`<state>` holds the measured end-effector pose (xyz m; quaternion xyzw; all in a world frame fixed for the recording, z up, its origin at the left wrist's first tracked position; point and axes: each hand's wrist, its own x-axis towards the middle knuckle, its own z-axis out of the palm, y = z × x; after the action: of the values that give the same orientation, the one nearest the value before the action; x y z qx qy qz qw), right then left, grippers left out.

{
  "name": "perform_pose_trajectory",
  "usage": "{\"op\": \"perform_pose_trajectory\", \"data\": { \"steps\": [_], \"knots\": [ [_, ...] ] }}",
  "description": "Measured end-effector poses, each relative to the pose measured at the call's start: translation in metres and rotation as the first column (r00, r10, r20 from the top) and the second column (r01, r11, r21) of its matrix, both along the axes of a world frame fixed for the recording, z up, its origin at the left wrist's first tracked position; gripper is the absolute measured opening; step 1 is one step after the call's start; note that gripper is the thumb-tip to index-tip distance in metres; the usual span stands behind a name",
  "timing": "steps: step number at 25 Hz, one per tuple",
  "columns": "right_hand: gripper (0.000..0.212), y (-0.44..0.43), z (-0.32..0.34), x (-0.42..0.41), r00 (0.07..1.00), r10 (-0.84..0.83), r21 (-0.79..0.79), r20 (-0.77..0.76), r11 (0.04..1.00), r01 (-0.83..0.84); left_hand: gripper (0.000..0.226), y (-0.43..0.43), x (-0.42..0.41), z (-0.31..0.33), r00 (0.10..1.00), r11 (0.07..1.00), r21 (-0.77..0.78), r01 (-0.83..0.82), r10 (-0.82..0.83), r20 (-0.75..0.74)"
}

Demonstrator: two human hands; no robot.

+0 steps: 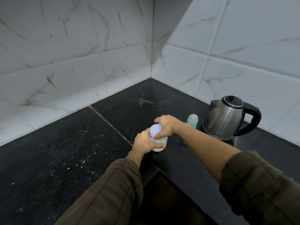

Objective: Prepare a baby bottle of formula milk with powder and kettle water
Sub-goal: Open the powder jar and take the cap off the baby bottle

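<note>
Holding the jar: the left hand wraps its fingers and thumb round the body of the clear powder jar, gripping it from the jar's left side.
Lid: a white lid sits on top of the jar. The right hand reaches in from the right and lies over it, fingers curled on its rim and thumb at its near edge.
Jar's place: upright on the black counter, close to the counter's inner near edge, with pale powder in its lower part.
Baby bottle: the teal baby bottle stands to the right of the jar and farther off, just beyond the right wrist and just beside the kettle's left side.
Kettle: the steel kettle with a black handle stands at the far right. Its handle points right, and it is apart from both hands.
Counter: dark speckled stone dotted with white flecks. It bends round the room's corner, and a seam runs from far left towards the jar.
Walls: white marbled wall tiles meet in the far corner.
Sleeves: dark olive, pushed up both forearms.
Count: one jar, one lid, one bottle, one kettle, two hands.
</note>
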<state>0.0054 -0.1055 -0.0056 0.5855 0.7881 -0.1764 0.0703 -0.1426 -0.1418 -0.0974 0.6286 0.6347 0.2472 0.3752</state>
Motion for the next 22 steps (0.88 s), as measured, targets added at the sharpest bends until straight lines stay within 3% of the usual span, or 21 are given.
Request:
{"op": "perform_pose_trajectory", "data": {
  "steps": [3,8,11,13,18,22],
  "knots": [
    [0.096,0.004,0.009,0.007,0.986,-0.018,0.021,-0.164,1.0,0.022,0.086,0.0,0.0,0.001,1.0,1.0,-0.01,0.017,-0.017,0.0],
    [0.069,0.019,0.027,0.015,0.84,-0.108,0.131,-0.532,0.969,0.208,0.145,-0.004,-0.01,0.013,0.999,0.998,-0.058,0.014,-0.016,-0.033],
    [0.058,0.02,0.03,0.01,0.784,-0.113,0.124,-0.611,0.964,0.235,0.141,-0.01,-0.027,0.025,0.999,0.996,-0.086,-0.032,0.029,-0.034],
    [0.05,0.024,0.024,0.004,0.813,-0.097,0.115,-0.575,0.974,0.197,0.127,-0.012,-0.04,0.033,0.995,0.989,-0.112,-0.096,0.093,-0.029],
    [0.037,0.052,0.008,-0.015,0.936,-0.06,0.067,-0.347,0.994,0.088,0.054,-0.008,-0.067,0.03,0.946,0.95,-0.056,-0.306,0.298,-0.126],
    [0.045,0.076,-0.013,-0.039,0.991,-0.051,-0.009,-0.124,0.999,0.051,0.043,0.002,-0.086,0.026,0.93,0.945,-0.013,-0.328,0.32,-0.183]
  ]
}}
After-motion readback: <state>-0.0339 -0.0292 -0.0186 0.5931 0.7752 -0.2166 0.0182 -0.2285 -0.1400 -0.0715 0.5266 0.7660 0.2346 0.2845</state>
